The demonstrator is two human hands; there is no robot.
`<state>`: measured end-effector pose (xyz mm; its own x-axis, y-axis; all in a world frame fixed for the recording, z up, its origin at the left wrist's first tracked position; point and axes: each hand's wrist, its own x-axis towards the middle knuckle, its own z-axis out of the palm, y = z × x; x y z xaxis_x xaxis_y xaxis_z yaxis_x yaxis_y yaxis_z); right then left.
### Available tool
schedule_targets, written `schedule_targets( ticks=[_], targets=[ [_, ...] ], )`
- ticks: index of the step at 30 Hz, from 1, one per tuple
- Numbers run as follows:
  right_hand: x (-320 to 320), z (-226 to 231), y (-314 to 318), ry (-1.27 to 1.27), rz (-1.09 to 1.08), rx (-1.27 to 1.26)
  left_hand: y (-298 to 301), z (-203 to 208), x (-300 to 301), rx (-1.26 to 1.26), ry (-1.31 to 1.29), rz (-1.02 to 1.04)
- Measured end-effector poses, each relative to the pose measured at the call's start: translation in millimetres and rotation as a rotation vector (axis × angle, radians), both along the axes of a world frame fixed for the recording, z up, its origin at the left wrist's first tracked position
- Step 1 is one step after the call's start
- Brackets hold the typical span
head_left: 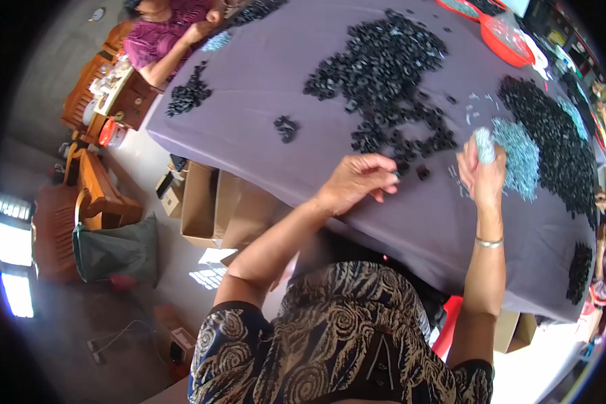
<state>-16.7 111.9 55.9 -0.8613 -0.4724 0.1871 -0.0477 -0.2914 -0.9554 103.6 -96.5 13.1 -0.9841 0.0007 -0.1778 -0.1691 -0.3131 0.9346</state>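
Observation:
My left hand [359, 183] is over the near edge of the cloth, with thumb and fingers closed in a pinch. A small dark piece shows at its fingertips, too small to name. My right hand [481, 174] has its fingers curled, beside a pile of thin pale blue-green pins [520, 165]. A pale, speckled bundle [484, 145] stands up from it; whether this is a bunch of pins or a wrapped finger, I cannot tell. Beyond my hands spreads a heap of small black ring-like parts [384, 64]. One loose black part [423, 173] lies between my hands.
The table wears a purple-grey cloth [242, 135]. A long black heap [552, 141] lies at the right, smaller ones [190, 91] at the left. Red baskets [505, 44] stand far right. Another person [172, 34] sits far left. Cardboard boxes [205, 202] are below the left edge.

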Motion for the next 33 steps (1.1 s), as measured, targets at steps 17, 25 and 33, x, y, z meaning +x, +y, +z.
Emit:
schedule_targets(
  ticks=[17, 25, 33],
  targets=[
    [-29.8, -4.6, 34.8, 0.552, 0.040, 0.878, -8.5, -2.8, -1.4, -0.142, 0.026, -0.004],
    [-26.5, -25.6, 29.2, 0.991, 0.064, 1.025, -7.5, -3.5, -0.8, -0.170, 0.060, -0.083],
    [-19.1, -18.5, 14.8, 0.911, 0.115, 1.049, -3.7, -5.6, -1.0, -0.144, 0.079, -0.014]
  ],
)
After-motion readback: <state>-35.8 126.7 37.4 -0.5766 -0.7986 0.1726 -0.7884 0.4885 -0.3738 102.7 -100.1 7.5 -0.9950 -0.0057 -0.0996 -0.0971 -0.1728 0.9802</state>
